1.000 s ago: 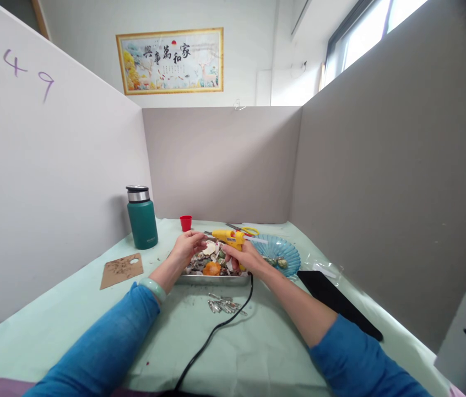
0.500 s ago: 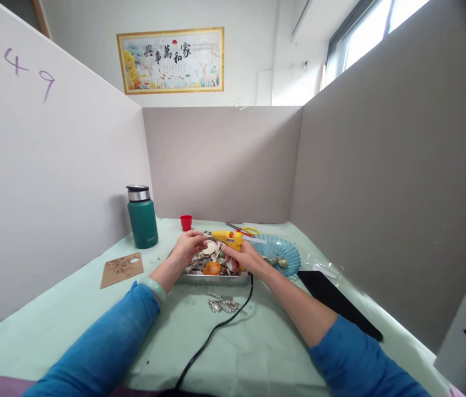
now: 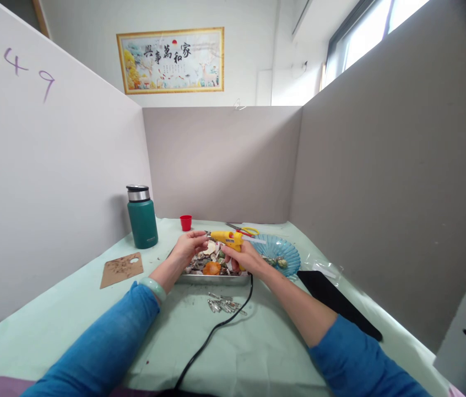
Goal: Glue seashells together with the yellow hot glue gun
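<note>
My right hand (image 3: 243, 257) is wrapped round the handle of a yellow hot glue gun (image 3: 227, 237), its nozzle pointing left and a pale glue stick (image 3: 254, 240) poking out at the back. At the nozzle, my left hand (image 3: 189, 248) is closed in a pinch on something too small to make out. Both hands are above a metal tray (image 3: 216, 280) filled with shells and bits, among them an orange piece (image 3: 212, 268). A black cord (image 3: 216, 330) runs from the glue gun toward me. Several small metal clips (image 3: 225, 304) lie in front of the tray.
A green bottle (image 3: 142, 220) stands at the left, with a brown card (image 3: 122, 270) in front of it. Behind the tray are a red cup (image 3: 185, 223) and scissors (image 3: 249, 230). To the right are a blue plate (image 3: 293, 251), clear plastic (image 3: 328, 269) and a black flat strip (image 3: 340, 306).
The nozzle of the glue gun shifts very slightly at the left fingertips. Otherwise both hands and the things on the table keep their places.
</note>
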The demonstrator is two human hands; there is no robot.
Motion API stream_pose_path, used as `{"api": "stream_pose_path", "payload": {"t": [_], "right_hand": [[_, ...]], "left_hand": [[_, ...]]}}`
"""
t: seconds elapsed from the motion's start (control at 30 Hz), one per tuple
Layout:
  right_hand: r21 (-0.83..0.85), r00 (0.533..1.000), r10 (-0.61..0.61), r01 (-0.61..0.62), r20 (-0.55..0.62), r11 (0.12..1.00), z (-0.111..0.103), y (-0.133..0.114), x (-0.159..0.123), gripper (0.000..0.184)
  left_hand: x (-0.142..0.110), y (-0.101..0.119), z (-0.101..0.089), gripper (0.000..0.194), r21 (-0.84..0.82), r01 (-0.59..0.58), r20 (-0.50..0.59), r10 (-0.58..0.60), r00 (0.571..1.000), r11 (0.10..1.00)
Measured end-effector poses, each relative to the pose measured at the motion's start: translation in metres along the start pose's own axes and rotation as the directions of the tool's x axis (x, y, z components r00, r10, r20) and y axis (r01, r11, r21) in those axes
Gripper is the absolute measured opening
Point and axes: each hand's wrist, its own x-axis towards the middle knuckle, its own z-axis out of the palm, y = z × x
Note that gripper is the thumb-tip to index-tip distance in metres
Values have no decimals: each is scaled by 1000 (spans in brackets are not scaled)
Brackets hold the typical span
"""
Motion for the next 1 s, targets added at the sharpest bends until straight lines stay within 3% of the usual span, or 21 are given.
{"api": "stream_pose_path", "payload": {"t": [0.3,0.57,0.8,1.0], "right_hand": [[-10,999,9,-9,-47,1000,0,-2,0,42],[1,1000,11,-11,-1,1000,1,0,1,37],[-32,998,34,-36,-62,999,-1,2,2,43],[-1,1000,19,-19,-17,1000,0,-2,0,39]], "left_hand": [[1,-3,-1,33,-4,-14,8,14,1000,1000],[0,-1,0,30,-9,-13,-3,13,1000,1000],[3,-4,-2,29,-1,-20,15,20,1000,1000],[1,-2,0,30,-9,-14,0,14,1000,1000]]}}
